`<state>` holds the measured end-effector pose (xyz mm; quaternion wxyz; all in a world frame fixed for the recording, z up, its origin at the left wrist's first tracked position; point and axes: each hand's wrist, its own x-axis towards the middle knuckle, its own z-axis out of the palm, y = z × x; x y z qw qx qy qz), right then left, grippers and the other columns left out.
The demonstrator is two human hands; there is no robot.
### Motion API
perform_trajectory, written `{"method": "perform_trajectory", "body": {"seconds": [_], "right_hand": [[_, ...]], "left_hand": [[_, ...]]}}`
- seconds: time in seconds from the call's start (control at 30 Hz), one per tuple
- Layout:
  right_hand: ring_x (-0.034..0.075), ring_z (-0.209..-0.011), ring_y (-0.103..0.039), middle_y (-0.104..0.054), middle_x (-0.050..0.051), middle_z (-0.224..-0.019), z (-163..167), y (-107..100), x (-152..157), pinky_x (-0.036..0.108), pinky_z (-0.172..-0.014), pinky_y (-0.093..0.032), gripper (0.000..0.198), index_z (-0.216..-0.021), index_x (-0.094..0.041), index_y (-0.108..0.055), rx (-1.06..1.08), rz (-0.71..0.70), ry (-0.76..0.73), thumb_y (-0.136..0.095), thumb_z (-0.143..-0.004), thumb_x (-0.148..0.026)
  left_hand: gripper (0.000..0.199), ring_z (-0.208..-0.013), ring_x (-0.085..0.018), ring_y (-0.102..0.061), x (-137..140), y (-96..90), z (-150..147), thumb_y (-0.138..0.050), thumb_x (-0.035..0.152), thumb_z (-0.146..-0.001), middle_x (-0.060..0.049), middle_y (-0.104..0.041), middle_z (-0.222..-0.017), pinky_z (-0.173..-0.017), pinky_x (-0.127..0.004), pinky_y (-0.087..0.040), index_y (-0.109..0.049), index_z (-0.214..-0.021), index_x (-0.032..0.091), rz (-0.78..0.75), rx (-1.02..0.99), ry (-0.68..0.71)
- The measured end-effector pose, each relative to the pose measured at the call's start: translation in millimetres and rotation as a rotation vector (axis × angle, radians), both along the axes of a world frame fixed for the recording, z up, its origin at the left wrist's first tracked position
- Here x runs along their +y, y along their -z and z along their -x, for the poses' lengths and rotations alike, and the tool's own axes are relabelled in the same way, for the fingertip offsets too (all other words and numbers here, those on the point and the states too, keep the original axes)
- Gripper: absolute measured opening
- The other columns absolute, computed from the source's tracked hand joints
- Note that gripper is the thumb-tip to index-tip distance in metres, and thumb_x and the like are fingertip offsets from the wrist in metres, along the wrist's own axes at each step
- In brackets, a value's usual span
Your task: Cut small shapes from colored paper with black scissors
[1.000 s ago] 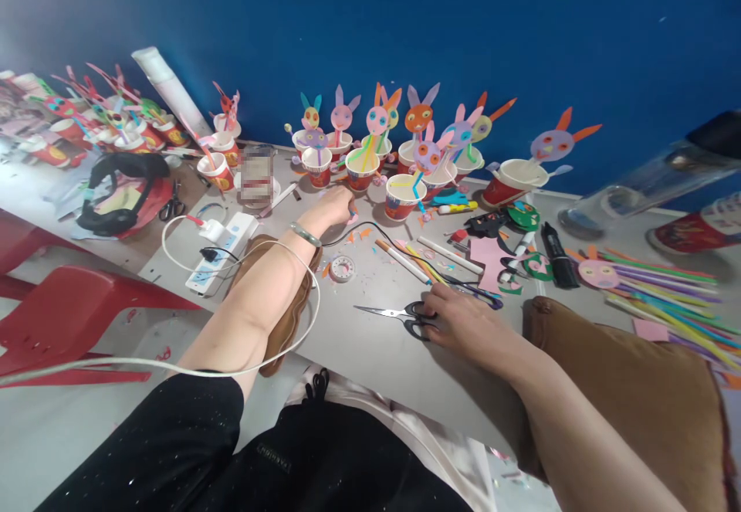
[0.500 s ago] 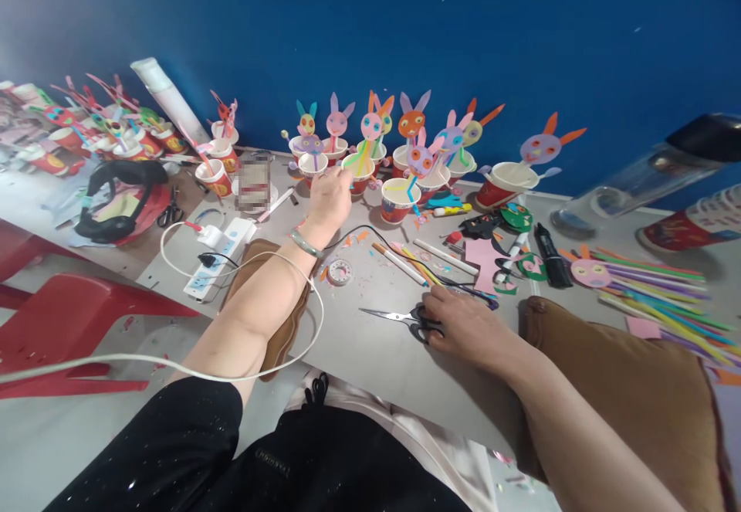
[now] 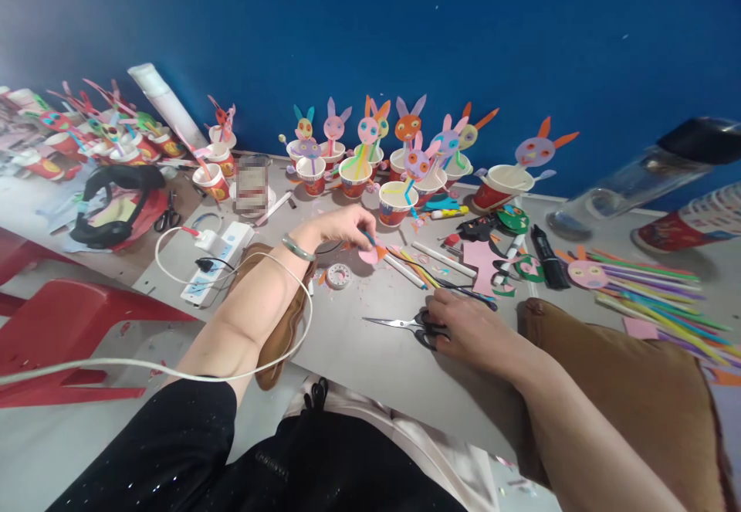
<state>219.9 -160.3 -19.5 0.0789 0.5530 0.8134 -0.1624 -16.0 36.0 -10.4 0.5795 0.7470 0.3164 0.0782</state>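
My left hand (image 3: 347, 226), a bracelet at its wrist, is pinched above the middle of the table. Between its fingers are small paper pieces (image 3: 369, 254), a pink one with bits of orange and blue; their exact shapes are partly hidden. My right hand (image 3: 468, 327) rests on the table with its fingers on the black handles of a pair of scissors (image 3: 402, 323). The blades lie nearly closed, pointing left. Just below my left hand sits a roll of tape (image 3: 339, 275). Markers and pens (image 3: 405, 271) lie between the two hands.
Paper cups with rabbit-faced figures (image 3: 398, 201) line the blue wall. At left are a power strip (image 3: 217, 263), white cable and red chair (image 3: 86, 327). At right lie a brown cushion (image 3: 619, 396), coloured strips (image 3: 654, 280), a black marker (image 3: 549, 257) and a clear bottle (image 3: 625, 180).
My left hand has come back from beside the cups toward the table's middle, and small paper pieces now show in its fingers. My right hand stays at the scissors.
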Motion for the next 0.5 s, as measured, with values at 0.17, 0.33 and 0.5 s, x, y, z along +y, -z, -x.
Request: {"method": "perform_trajectory", "body": {"seconds": [0.17,0.33,0.5], "right_hand": [[0.020,-0.081,-0.062,-0.063,0.008,-0.096,-3.6,-2.5,1.6,0.029,-0.064,-0.033,0.013,-0.083,-0.017,-0.064,0.013,0.045,-0.005,-0.063,-0.072,-0.010],[0.019,-0.082,-0.061,-0.063,0.007,-0.097,-2.8,-1.5,2.3,0.028,-0.065,-0.033,0.013,-0.082,-0.017,-0.062,-0.008,0.061,-0.004,-0.062,-0.073,-0.008],[0.017,-0.080,-0.061,-0.063,0.007,-0.098,-1.9,-0.1,2.9,0.028,-0.064,-0.034,0.018,-0.083,-0.017,-0.063,-0.019,0.046,0.017,-0.059,-0.073,-0.002]], "left_hand": [[0.014,-0.062,-0.010,-0.055,-24.3,9.5,-22.2,-0.067,0.007,-0.056,0.002,-0.064,-0.066,-0.056,-0.021,-0.040,-0.065,-0.068,0.013,-0.152,0.215,0.402],[0.013,-0.052,-0.011,-0.048,-39.5,3.2,-28.3,-0.062,0.011,-0.057,0.004,-0.058,-0.063,-0.046,-0.024,-0.033,-0.061,-0.068,0.017,-0.196,0.446,0.574],[0.014,-0.059,-0.011,-0.052,-35.9,-9.2,-21.3,-0.063,0.009,-0.059,0.001,-0.065,-0.072,-0.053,-0.023,-0.038,-0.065,-0.072,0.016,-0.304,0.435,0.558]]}}
